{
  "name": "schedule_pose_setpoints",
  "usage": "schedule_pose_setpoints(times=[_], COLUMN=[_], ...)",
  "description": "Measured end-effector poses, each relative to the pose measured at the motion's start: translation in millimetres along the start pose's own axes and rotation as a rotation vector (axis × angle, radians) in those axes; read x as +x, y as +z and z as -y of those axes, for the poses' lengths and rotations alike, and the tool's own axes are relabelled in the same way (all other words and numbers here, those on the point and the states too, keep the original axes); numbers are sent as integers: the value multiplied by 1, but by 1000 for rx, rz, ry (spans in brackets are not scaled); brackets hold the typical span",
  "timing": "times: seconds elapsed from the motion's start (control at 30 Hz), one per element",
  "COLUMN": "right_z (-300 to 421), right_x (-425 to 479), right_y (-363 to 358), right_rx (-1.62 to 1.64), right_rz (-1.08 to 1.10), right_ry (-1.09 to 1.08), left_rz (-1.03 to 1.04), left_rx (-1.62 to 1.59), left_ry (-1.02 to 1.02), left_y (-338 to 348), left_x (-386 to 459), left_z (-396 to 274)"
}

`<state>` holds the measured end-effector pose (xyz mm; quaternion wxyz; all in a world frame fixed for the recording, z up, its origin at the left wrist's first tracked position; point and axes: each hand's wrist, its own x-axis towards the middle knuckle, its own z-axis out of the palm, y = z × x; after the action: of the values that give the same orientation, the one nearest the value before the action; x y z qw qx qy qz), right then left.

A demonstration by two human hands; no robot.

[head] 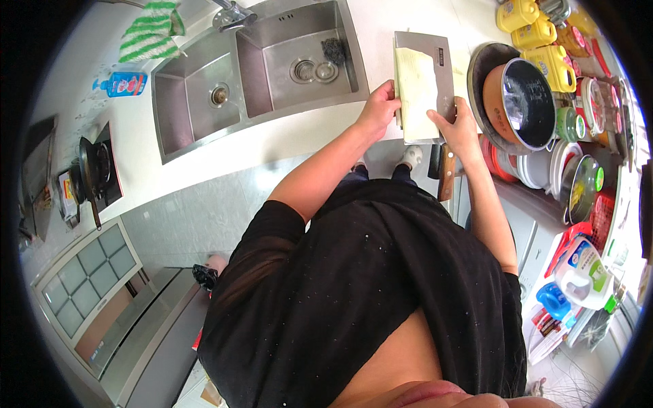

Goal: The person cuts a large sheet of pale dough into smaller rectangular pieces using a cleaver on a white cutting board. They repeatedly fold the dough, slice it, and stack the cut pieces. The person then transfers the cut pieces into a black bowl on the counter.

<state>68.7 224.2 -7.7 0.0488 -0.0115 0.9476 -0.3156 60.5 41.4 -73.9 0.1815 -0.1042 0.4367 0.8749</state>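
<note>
Both hands hold a flat grey panel (448,66) bearing small writing, above the counter's front edge. A pale yellow sheet (416,92), paper or cloth, lies over much of its face. My left hand (378,113) pinches the left edge of this stack, thumb in front. My right hand (460,127) grips the lower right edge, its thumb pressing on the sheet. Below the panel project a riveted wooden knife handle (447,176) and a black handle (434,162). I cannot tell whether the panel is a cleaver blade or a knife holder.
A double steel sink (301,30) lies to the left, with a dark scrubber (333,50) in it. An orange-brown pot (497,104) rests on a round dark board (477,71) at the right. Yellow jugs (548,66) and jars crowd beyond. A blue pump bottle (126,84) lies far left.
</note>
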Motion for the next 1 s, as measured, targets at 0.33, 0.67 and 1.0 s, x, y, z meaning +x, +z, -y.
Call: schedule_pose_setpoints(times=[0.33,0.67,1.0], right_z=[6,-25,-38], right_x=[2,-15,-21], right_y=[-4,26,37], right_rx=[-49,367,911], right_rz=[139,236,415], right_ry=[115,333,620], left_rz=[-29,-103,-157], left_rx=[12,49,337], left_ry=[27,-3,-56], left_y=[-1,-4,-3], left_x=[-9,-19,-16], left_z=[11,23,40])
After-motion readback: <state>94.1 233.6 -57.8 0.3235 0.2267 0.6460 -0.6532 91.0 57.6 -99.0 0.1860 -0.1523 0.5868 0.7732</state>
